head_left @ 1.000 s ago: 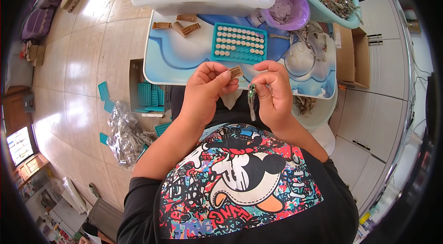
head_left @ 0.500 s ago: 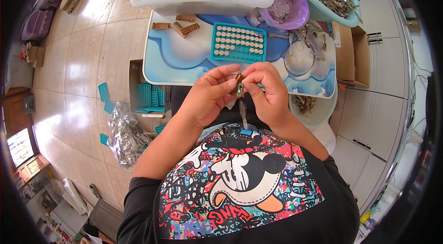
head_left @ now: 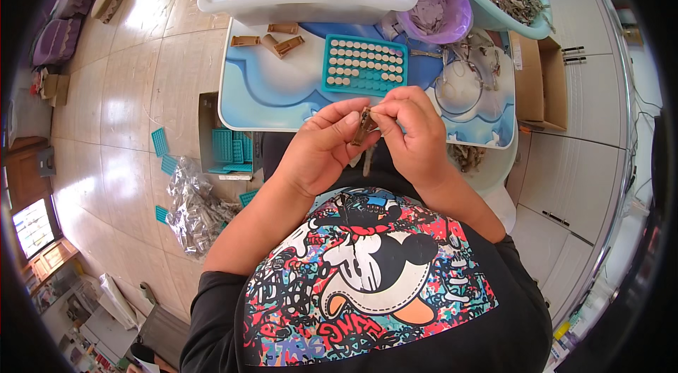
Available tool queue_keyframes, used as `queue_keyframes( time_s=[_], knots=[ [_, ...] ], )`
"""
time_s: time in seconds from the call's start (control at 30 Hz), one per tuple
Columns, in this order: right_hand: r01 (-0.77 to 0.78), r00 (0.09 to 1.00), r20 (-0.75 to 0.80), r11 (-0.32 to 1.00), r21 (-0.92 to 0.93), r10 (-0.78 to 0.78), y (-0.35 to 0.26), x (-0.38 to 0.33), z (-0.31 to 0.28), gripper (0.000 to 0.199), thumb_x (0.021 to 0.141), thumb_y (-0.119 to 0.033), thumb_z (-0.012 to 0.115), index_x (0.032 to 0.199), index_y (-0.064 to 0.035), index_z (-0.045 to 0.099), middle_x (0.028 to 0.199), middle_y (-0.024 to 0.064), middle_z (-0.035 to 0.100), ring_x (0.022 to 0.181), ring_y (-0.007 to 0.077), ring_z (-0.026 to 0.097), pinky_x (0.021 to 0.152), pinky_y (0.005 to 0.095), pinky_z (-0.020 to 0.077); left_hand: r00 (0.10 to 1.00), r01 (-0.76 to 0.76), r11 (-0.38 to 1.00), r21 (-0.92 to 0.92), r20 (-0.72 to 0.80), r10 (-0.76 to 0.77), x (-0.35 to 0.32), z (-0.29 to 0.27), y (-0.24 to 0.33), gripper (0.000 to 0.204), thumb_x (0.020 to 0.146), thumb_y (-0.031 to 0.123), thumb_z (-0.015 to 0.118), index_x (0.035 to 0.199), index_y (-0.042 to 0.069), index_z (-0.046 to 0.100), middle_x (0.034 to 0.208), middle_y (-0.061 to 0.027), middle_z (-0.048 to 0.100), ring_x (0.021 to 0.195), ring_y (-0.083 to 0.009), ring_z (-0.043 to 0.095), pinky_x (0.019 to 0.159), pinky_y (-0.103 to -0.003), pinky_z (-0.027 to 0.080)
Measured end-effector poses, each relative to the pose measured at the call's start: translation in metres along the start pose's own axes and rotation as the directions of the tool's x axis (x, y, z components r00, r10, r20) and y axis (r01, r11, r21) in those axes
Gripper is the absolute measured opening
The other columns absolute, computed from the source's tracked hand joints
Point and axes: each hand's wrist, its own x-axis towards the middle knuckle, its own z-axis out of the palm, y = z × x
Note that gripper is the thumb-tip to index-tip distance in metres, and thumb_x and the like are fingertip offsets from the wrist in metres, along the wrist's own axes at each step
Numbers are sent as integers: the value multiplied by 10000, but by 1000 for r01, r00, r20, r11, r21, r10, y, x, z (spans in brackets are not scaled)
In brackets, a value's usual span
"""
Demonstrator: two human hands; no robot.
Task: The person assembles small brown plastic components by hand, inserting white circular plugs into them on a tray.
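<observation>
Above my lap, close to the table's near edge, my left hand (head_left: 321, 147) is closed around a small brown plastic casing (head_left: 361, 130), which stands tilted between thumb and fingers. My right hand (head_left: 413, 134) pinches at the casing's upper end; the part under its fingertips is mostly hidden. A greyish bundle of thin wires (head_left: 368, 161) dangles below the casing. Just beyond my hands lies a teal tray (head_left: 364, 85) with rows of white round discs, some of its slots unfilled. Several loose brown casings (head_left: 282, 28) lie on the table's far left.
A white bin (head_left: 311, 7) of brown casings stands at the back. Beside it are a purple bucket (head_left: 462, 9) and a teal tub (head_left: 540, 20) heaped with wired circuit boards. Wires lie on the blue table (head_left: 275, 105) at right. A plastic bag (head_left: 194, 207) sits on the floor at left.
The green circuit board that hung below the casing no longer shows there; dark parts now appear in the casing. My right hand has shifted slightly up at its top end.
</observation>
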Motion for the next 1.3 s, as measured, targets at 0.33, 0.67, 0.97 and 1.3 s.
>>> queue_keyframes(
  time_s=[0.33, 0.67, 0.97, 1.3],
  knots=[
    [-54, 998, 30, 997, 60, 52, 1, -1, 1, 115, 727, 1, 681, 778, -15, 579, 810, 95, 572, 670, 254, 581, 552, 333, 472, 989, -73, 992, 101, -119, 85, 1, 5, -2, 235, 880, 71, 598, 1099, 13, 534, 996, -80, 616, 926, -176, 615, 872, -323, 504],
    [34, 995, 96, 999, -32, -30, 1, -1, 3, 120, 736, -8, 647, 795, -25, 545, 827, 97, 556, 730, 281, 560, 613, 354, 464, 992, -64, 996, 63, -107, 70, 0, 4, -4, 282, 909, 72, 540, 1181, -1, 527, 1028, -98, 611, 930, -177, 612, 855, -320, 501],
    [15, 991, 136, 1000, -27, -11, 3, -1, 6, 141, 740, -7, 650, 819, -25, 534, 839, 112, 549, 762, 285, 552, 651, 355, 452, 988, -61, 997, 42, -142, 66, 3, 0, -6, 250, 915, 72, 532, 1152, -8, 540, 1009, -110, 611, 903, -185, 618, 826, -306, 512],
    [26, 993, 117, 999, -28, -23, 6, -4, 4, 248, 686, -55, 709, 854, -48, 527, 847, 96, 551, 775, 293, 552, 667, 379, 445, 990, -80, 993, 88, -113, 90, 3, 0, -2, 210, 916, 59, 517, 1114, 11, 465, 1015, -119, 599, 947, -201, 609, 783, -302, 502]
  ],
)
